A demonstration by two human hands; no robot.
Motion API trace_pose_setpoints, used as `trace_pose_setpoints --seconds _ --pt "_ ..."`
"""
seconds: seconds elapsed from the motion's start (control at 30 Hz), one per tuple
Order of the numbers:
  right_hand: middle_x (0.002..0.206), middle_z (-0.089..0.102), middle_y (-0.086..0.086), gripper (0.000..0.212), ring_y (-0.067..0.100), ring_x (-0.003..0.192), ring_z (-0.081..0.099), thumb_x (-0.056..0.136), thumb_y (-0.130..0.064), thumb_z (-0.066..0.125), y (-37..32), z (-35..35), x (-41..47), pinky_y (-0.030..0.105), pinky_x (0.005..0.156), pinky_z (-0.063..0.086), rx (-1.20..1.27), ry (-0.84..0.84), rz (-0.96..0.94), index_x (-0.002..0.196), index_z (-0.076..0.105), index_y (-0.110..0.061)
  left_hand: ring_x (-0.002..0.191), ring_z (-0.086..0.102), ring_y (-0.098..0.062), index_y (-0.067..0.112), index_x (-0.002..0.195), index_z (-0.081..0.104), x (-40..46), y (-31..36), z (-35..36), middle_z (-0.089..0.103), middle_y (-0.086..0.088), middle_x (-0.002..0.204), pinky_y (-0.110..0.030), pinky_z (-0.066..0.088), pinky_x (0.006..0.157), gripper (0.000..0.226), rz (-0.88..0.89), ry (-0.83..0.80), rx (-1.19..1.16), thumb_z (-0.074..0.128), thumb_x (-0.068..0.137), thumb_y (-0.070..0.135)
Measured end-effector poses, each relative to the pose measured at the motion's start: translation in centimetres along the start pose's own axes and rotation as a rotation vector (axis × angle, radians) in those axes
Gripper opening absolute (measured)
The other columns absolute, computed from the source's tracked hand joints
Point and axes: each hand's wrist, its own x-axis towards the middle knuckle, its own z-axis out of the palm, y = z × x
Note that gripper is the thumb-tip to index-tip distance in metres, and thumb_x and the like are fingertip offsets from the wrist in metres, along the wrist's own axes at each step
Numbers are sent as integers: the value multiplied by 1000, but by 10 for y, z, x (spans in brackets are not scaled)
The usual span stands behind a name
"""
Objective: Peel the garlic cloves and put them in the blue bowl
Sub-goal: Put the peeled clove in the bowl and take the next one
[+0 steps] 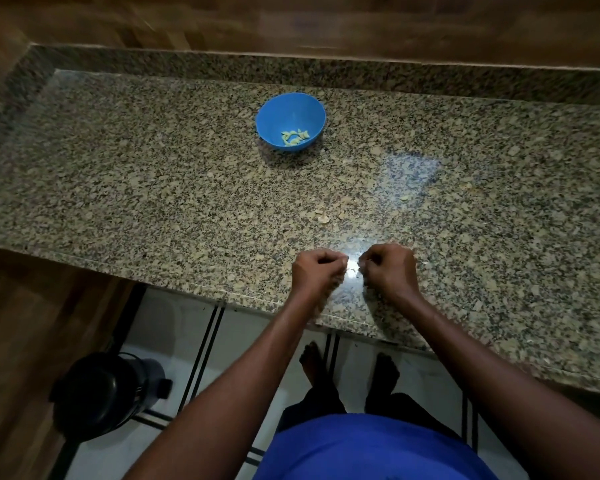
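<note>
Granite counter (153,174), one blue bowl (274,114) of peeled cloves (295,137) (count unclear), two hands' fingers curled, contents hidden.

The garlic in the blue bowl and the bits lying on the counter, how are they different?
The garlic cloves look plump and pale yellow-green; the scraps on the counter look thin, flat and tan, like skins. The cloves sit heaped together inside the blue bowl; the scraps lie scattered on bare stone. The cloves sit far from the hands, the scraps nearer. Both are small and pale.
</note>
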Motion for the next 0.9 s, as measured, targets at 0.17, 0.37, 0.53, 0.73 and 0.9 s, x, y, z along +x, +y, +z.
trace_pose_setpoints --seconds 0.17,0.37,0.53,0.73,0.9 --pt "81 78 3 7 11 62 73 87 -9 79 -50 6 -9 24 60 61 296 -23 112 90 79 -15 83 75 -19 3 98 78 -7 4 -47 80 -10 91 -29 63 76 9 -28 2 -234 75 90 2" --pt "73 76 8 9 22 64 76 88 -4 78 -122 27 -31 45 74 65 488 -121 6 84 79 -12 85 75 -17 5 87 77 -36 -4 -115 79 -7 88 -29 62 87 11 54 125 -475 73 89 -5" --pt "75 76 13 11 26 65 75 88 0 76 -140 38 -55 53 77 63 514 -220 -14 82 76 -10 80 74 -15 5 85 75 -67 -22 -137 79 -4 84 -24 61 81 14 78 211 -588 71 89 -8" --pt "77 77 13 8 28 67 74 89 -1 76 -160 62 -91 53 80 63 537 -369 -29 83 78 -7 79 73 -13 -2 92 72 -114 -38 -172 77 -7 83 -19 60 76 12 74 324 -802 65 91 -12" --pt "76 77 13 5 24 70 75 92 -8 74 -208 106 -129 39 71 64 496 -529 -59 91 80 -8 84 75 -17 -2 95 73 -152 -69 -232 78 -12 92 -20 60 75 10 80 468 -948 67 91 -9"
